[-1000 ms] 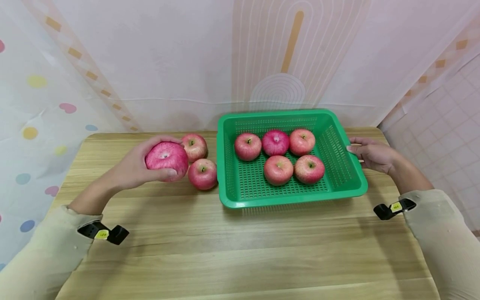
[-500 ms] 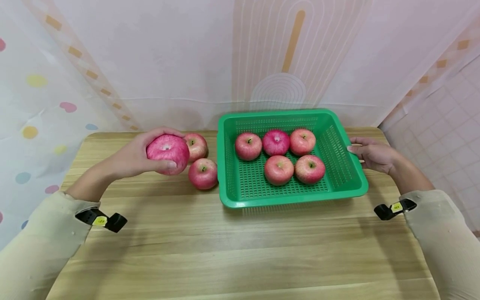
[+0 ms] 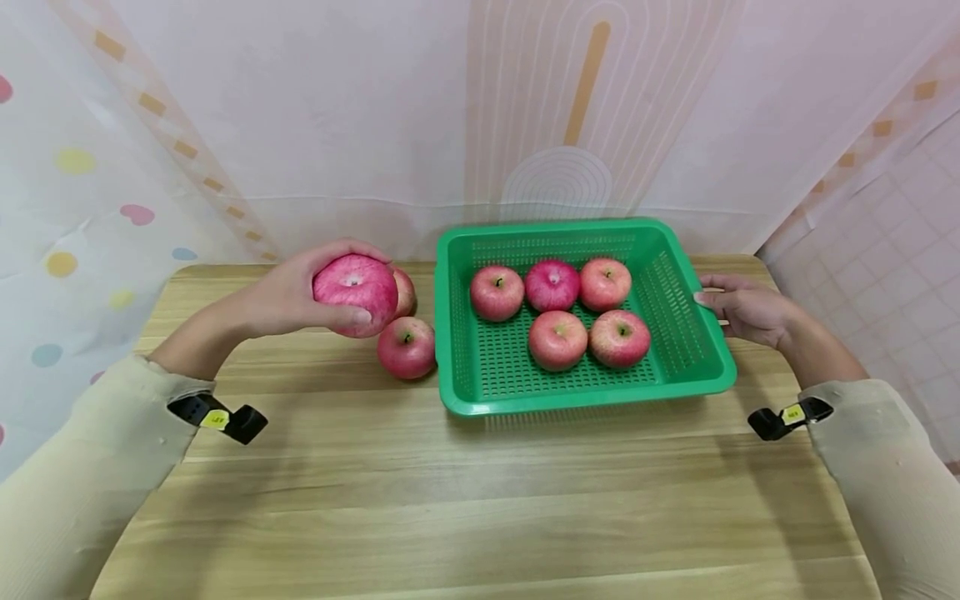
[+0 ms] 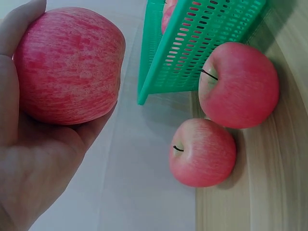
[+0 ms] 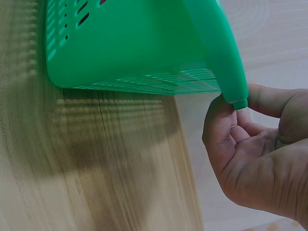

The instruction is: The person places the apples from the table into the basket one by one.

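Note:
My left hand (image 3: 296,296) grips a red apple (image 3: 356,292) above the table, left of the green basket (image 3: 585,400). In the left wrist view the thumb and fingers wrap around this held apple (image 4: 72,67). Two apples lie on the table between that hand and the basket: a rear one (image 3: 405,293), partly hidden behind the held apple, and a front one (image 3: 406,347) close to the basket's left side. Inside the basket sit several apples, among them a darker red one (image 3: 552,285). At the basket's right rim, my right hand (image 3: 753,311) pinches the edge between thumb and fingers.
The basket stands on a wooden table (image 3: 480,508), near its back edge. Behind rises a patterned wall covering (image 3: 360,108). A dark camera mount sits on each sleeve, left (image 3: 217,417) and right (image 3: 791,417).
My left hand has risen and moved right toward the basket with the apple, now covering more of the rear apple. My right hand and the basket have stayed in place.

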`<action>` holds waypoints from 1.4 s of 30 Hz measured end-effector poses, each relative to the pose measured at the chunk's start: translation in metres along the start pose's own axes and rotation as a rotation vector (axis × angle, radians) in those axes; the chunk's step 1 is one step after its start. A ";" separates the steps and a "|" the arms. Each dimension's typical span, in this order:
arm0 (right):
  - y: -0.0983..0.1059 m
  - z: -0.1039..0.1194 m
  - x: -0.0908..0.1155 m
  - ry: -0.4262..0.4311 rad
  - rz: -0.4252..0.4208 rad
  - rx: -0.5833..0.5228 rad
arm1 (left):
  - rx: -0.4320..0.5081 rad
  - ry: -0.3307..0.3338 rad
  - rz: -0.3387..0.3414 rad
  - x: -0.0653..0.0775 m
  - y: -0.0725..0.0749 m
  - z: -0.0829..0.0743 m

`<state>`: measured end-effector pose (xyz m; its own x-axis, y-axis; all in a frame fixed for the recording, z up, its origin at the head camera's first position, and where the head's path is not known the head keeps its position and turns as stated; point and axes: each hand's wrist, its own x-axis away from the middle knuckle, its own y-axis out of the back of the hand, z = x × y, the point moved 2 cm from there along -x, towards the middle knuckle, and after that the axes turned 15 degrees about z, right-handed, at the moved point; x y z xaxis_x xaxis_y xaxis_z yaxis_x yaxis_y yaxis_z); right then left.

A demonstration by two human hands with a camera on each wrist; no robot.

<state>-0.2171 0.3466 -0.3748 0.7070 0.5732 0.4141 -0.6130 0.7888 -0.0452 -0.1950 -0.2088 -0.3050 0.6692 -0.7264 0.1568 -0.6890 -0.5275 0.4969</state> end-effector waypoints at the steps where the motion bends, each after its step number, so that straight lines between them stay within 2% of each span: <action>1: 0.000 0.000 0.000 -0.003 -0.001 0.003 | -0.001 0.001 0.004 -0.001 0.000 -0.001; 13: 0.000 0.001 0.000 -0.022 -0.003 0.019 | 0.058 -0.025 0.043 -0.025 -0.002 -0.005; 20: 0.000 0.002 -0.001 -0.022 -0.010 0.013 | 0.127 -0.047 0.098 -0.039 -0.007 -0.009; 27: 0.001 0.000 -0.001 -0.010 -0.002 0.004 | 0.061 -0.045 0.106 -0.053 -0.009 -0.014; 36: 0.001 0.000 -0.001 -0.005 0.005 -0.006 | 0.084 -0.071 0.144 -0.067 -0.013 -0.022; 42: 0.001 0.000 0.001 0.001 0.011 -0.017 | 0.056 -0.087 0.170 -0.079 -0.012 -0.026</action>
<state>-0.2174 0.3478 -0.3746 0.7004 0.5822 0.4129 -0.6148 0.7860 -0.0654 -0.2320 -0.1340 -0.3013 0.5171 -0.8411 0.1586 -0.8061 -0.4163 0.4206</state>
